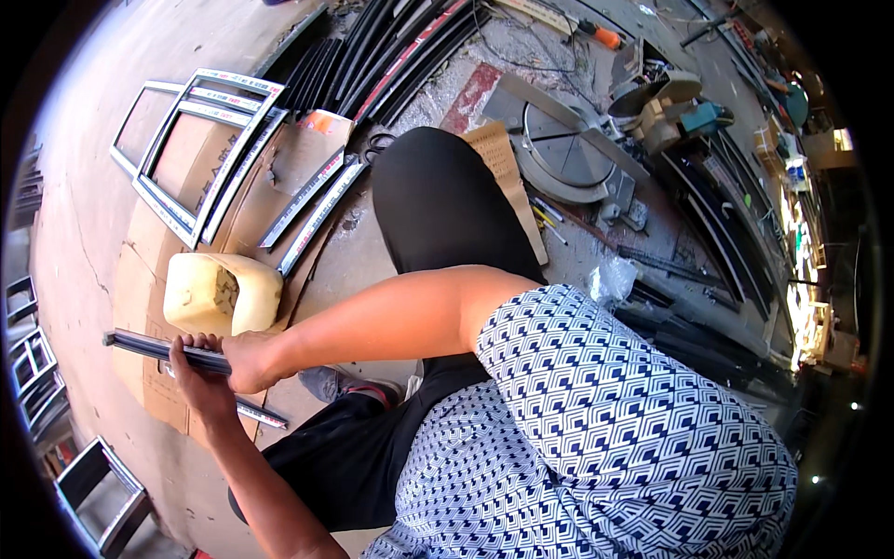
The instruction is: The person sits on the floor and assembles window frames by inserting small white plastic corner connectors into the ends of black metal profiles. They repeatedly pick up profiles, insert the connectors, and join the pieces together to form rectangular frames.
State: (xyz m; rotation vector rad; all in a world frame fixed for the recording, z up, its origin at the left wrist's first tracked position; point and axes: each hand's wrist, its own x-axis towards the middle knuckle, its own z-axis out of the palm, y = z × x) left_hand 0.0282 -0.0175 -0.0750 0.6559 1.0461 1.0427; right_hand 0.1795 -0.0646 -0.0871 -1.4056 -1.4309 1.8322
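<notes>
- Nearest the camera, the left hand (200,380) and right hand (247,361) meet on a dark metal strip (154,347); both sets of fingers are curled closed around it, the right fist just beside the left.
- The strip runs out level to the person's left, past the edge of the flattened cardboard (200,186) spread on the concrete floor (79,205); its long free end hangs unsupported.
- Likely trouble: with both grips bunched at one end, the free end could sag, swing or twist, and its raw edges could nick the fingers if it slips.
- Under the hands lies a second pale strip (263,413) on the cardboard's near edge, close to a shoe (340,384); it looks easy to step on or to knock with the held piece.
- Just beyond the hands sits a cream plastic jug (223,293) with its side cut open, close enough for the strip to catch on.
- Farther out, two silver profiles (312,210) lie on the cardboard, and an aluminium frame (200,154) rests at its far left corner.
- Farthest, a mitre saw (582,140) stands among long dark profiles (391,51) stacked on the floor.
</notes>
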